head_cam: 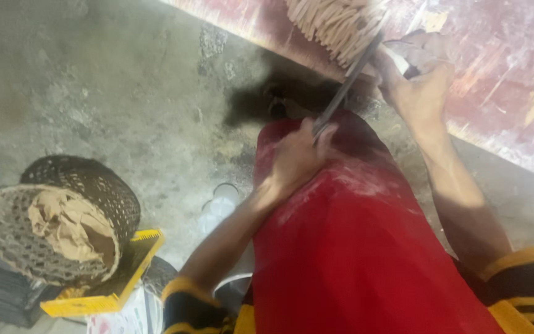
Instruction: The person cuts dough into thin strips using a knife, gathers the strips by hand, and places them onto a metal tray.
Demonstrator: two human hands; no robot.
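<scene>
We hold long flat grey metal blade (pixel 348 80): left hand (pixel 295 158) clenched on lower end over red cloth-covered lap (pixel 353 247), right hand (pixel 418 77) gripping upper end beside bundle of pale thin sticks (pixel 335 25) on worn red table (pixel 495 55). Best keep both ends level, press evenly w/ blade square to sticks.

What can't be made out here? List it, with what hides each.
Head view only:
- Bundle of pale sticks: cut off by the top edge; count unreadable.
- Right hand: blurred; what it grips on the rod's far end is unclear.
- Left hand: its grip on the rod's near end is hidden by its own fingers.
- Basket: tan contents too blurred to identify.
- Legs: covered by the red cloth.
</scene>
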